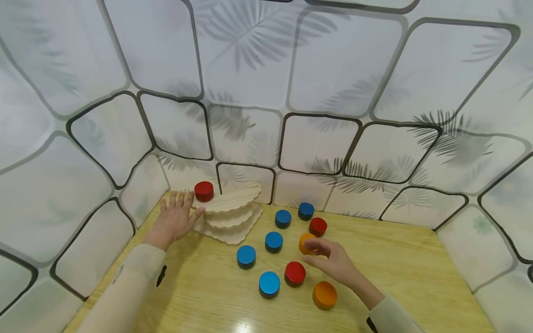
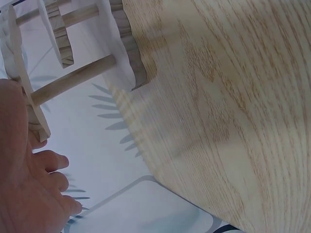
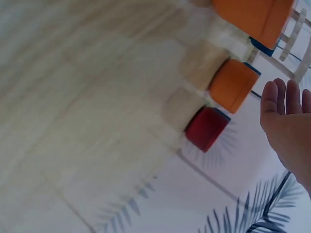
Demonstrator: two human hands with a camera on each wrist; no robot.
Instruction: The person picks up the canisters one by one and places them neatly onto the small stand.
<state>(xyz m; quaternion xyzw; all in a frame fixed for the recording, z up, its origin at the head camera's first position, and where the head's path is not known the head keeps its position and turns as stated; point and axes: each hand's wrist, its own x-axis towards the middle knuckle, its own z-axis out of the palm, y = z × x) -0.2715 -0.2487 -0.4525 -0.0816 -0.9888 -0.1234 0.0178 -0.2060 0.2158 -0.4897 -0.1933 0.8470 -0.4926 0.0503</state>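
Long cream sleeves, black pieces at cuffs, bare hands

Five blue, three red, two orange cylinders, one stand.

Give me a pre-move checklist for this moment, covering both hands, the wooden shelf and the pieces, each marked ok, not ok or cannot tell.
1. Orange piece near the right hand gripped: not ok; the right wrist view shows the hand apart from the pieces.
2. Orange piece stands flat on the table: ok.
3. Wooden shelf held firmly: cannot tell; the left hand is at its left end, but pressure doesn't show.
4. Red piece on the top tier upright: ok, towards the left end.
5. Room beside it: ok; bare wood shows to its right.
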